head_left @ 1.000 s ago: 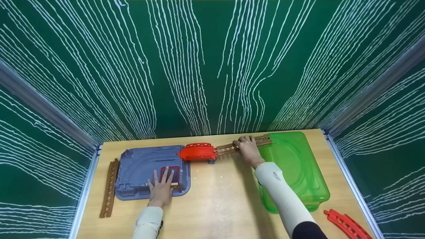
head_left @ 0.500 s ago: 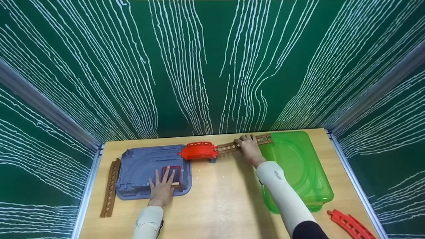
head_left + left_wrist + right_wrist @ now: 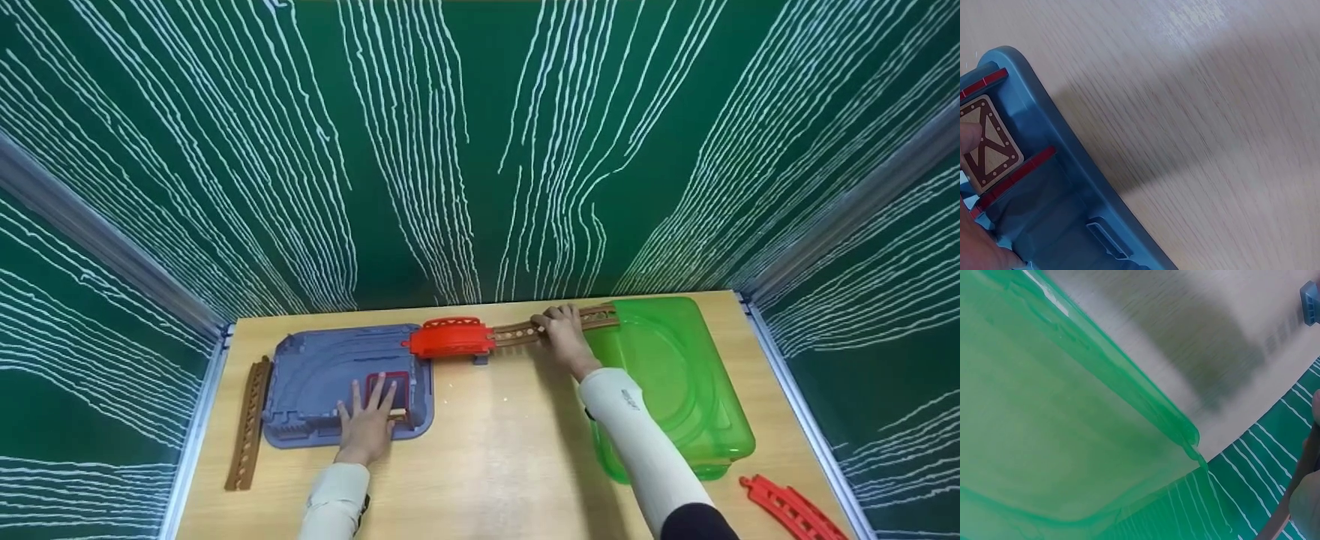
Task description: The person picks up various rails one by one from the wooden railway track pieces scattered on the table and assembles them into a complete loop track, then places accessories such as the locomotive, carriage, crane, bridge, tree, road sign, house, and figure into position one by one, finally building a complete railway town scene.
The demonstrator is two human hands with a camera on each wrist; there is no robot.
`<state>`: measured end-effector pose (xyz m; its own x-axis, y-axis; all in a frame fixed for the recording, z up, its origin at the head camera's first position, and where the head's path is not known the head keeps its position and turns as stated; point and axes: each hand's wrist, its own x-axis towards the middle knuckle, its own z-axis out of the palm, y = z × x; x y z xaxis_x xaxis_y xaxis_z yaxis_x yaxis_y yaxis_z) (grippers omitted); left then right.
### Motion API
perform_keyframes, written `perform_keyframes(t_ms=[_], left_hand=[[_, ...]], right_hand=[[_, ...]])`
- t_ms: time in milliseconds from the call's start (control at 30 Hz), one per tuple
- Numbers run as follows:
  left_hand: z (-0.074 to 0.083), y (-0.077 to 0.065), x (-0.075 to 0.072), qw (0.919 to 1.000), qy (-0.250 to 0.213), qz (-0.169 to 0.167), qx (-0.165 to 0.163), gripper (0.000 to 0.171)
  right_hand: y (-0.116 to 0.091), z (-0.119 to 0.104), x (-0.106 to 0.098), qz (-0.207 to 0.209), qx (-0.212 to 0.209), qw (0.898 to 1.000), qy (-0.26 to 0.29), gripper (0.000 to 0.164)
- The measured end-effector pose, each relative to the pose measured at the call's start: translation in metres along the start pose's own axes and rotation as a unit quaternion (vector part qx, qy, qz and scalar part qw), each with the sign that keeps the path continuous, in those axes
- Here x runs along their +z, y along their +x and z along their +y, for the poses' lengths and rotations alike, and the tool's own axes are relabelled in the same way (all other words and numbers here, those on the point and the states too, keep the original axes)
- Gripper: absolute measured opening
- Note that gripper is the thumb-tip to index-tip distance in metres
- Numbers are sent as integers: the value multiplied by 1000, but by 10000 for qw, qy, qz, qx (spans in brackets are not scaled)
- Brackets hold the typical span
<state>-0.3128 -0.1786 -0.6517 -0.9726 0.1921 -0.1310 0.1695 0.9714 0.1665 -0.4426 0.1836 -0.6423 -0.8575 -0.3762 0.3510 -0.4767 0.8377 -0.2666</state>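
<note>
My left hand [image 3: 366, 431] rests with its fingers spread on the front right part of a blue-grey track base [image 3: 322, 367]. Close to its fingers, in the left wrist view, is a brown-and-tan door panel [image 3: 1000, 156] between red strips. With my right hand [image 3: 564, 337] I grip a brown toy train track [image 3: 514, 334] at mid-length. The track's left end meets a red track piece [image 3: 450, 340], which reaches the base's back right corner. Its right end lies at a green translucent bin [image 3: 660, 375]. In the right wrist view, fingers [image 3: 1306, 503] lie on both sides of the brown track.
Left of the base lies another brown track [image 3: 247, 427]. A red curved track [image 3: 795, 510] is at the table's front right. Below the red piece's right end is a small blue-grey support [image 3: 481, 360]. Dark green walls with white lines enclose the table [image 3: 495, 465].
The head view has shifted slightly. Both hands stay nearly where they were, the left on the base and the right gripping the brown track.
</note>
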Motion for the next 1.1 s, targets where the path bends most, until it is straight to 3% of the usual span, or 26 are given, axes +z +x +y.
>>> perform_keyframes(t_ms=[300,533,833,1100], left_hand=[[-2,1,0,10000,-48,-59,9,65],[-2,4,2,10000,-14,-39,-57,66],[-4,4,1,9999,14,-36,-111,64],[-8,3,-1,9998,-70,-75,-152,64]], right_hand=[[3,2,0,-187,67,9997,136,27],[5,2,1,-19,-53,9999,85,25],[5,-2,1,-256,204,9994,78,25],[7,-3,4,-214,198,9996,45,26]])
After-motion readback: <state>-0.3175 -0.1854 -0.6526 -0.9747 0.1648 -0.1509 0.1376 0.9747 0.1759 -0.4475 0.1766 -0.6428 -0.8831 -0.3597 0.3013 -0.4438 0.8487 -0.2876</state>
